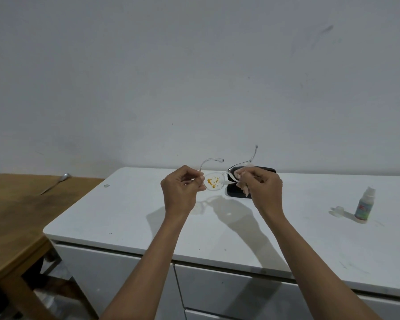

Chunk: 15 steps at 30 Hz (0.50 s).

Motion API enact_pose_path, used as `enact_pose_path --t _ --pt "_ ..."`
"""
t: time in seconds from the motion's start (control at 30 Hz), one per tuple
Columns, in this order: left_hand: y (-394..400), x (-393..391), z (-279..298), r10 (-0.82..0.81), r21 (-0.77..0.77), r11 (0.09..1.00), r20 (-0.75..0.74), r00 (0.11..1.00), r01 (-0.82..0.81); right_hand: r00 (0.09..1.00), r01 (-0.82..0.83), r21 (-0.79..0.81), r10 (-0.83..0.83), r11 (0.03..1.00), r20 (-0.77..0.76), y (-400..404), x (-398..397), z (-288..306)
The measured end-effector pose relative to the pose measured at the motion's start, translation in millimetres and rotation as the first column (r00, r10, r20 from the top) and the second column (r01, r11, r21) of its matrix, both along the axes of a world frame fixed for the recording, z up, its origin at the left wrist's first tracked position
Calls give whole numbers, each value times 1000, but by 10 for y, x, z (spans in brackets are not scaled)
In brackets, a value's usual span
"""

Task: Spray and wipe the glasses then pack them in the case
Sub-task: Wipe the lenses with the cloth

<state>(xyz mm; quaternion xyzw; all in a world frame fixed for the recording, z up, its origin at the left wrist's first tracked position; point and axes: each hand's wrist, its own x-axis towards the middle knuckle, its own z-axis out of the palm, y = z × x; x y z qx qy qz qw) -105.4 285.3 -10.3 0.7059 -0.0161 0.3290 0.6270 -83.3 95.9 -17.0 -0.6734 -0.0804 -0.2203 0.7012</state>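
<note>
Head cam: glasses (215, 181) held above white counter (125, 215), long axis running L-R, temples pointing away twd wall. Left hand (183, 188) pinched left lens edge; right hand (261, 188) clenched cloth (241, 181) on right lens. Orange smears on left lens. Black case (252, 181) behind on the counter, spray bottle (365, 204) far right.

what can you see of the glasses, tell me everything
The glasses have a clear, plastic-looking frame and are held up above the white counter with both temples unfolded, pointing away. The left hand pinches the frame's left end; the right hand presses a pale cloth on the right lens. The left lens carries orange-yellow smears. The black case lies behind.
</note>
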Motion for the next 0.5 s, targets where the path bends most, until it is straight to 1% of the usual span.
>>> enact_pose_path --t 0.1,0.2,0.3,0.37,0.43,0.5 --pt "-60 -32 35 -10 70 998 42 999 7 988 149 104 -152 983 18 84 27 29" --pt "-101 -49 79 -19 99 995 71 997 12 976 210 204 -216 956 9 167 45 113" --pt "-135 -51 121 -27 95 995 86 996 19 977 206 375 -209 904 -32 236 102 218" --pt "-157 -52 141 -22 94 996 105 994 12 984 173 456 -174 873 -40 273 138 285" --pt "-185 -53 151 -17 101 995 123 992 4 989 140 473 -141 870 -33 304 143 341" --pt "-210 -54 156 -12 108 994 132 991 -2 992 120 412 -122 903 -21 315 113 381"
